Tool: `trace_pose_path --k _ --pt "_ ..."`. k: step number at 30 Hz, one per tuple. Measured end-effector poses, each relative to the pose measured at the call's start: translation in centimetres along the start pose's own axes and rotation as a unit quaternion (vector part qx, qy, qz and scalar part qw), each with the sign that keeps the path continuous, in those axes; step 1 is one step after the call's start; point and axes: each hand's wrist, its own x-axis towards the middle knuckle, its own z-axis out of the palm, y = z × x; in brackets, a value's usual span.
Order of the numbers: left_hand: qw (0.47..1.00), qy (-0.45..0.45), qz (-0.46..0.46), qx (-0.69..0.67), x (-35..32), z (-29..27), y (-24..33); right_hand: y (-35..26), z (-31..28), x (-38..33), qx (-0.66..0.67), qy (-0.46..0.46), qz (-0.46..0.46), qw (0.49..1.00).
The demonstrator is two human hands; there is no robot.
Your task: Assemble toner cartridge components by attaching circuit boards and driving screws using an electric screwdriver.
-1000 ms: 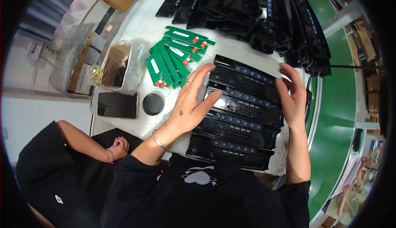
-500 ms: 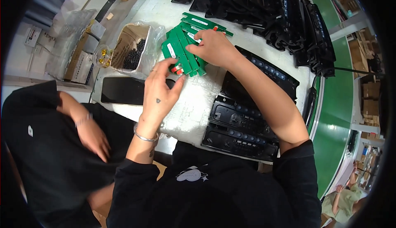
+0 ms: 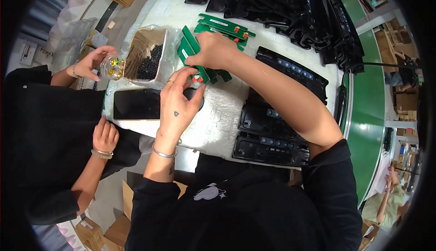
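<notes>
Your R hand was over the white foam-topped table, thumb & fingers grasping a long, narrow green circuit board. That board was tilted up at the L side of a loose stack of flat green boards w/ red end parts. Your L hand was at the stack's near end, by the red parts; thumb & forefinger curved w/ a gap btwn them, can't tell if the tips gripped anything.

Under your R forearm, long black plastic panels w/ round buttons lay in a column, partly hidden. A big heap of similar black panels sat along the far side. A flat dark-screened phone lay just L of your L hand, its R end covered by it.

Beyond the phone stood an open brown cardboard box w/ clear plastic liner, tiny black pcs inside. Beside it, a co-worker's hand was at a clear round jar w/ yellow pcs.
</notes>
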Motion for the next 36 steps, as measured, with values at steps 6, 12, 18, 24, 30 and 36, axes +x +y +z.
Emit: trace_pose_path --k 6,12,18,24,30,36 --pt "0.999 0.026 0.009 -0.038 1.3 -0.4 0.7 5.2 -1.8 -0.4 0.171 0.019 -0.036 0.984" --pt "0.575 -0.151 -0.212 -0.776 1.2 -0.6 2.2 0.6 -6.1 -5.1 0.506 -0.209 -0.067 0.834" --pt "0.383 -0.225 -0.147 -0.884 1.2 4.9 1.4 0.6 -6.1 -10.8 0.124 0.098 -0.202 0.967" --pt "0.58 -0.024 -0.236 -0.779 0.7 3.7 6.4 0.6 -5.7 -12.3 0.014 0.164 -0.27 0.949" --pt "0.632 -0.006 -0.205 -0.747 1.3 6.7 5.9 2.7 -6.3 -11.9 0.106 0.055 -0.203 0.972" --pt "0.647 -0.028 -0.245 -0.721 1.4 6.9 7.4 3.4 -7.0 -12.0 0.128 0.038 -0.202 0.97"
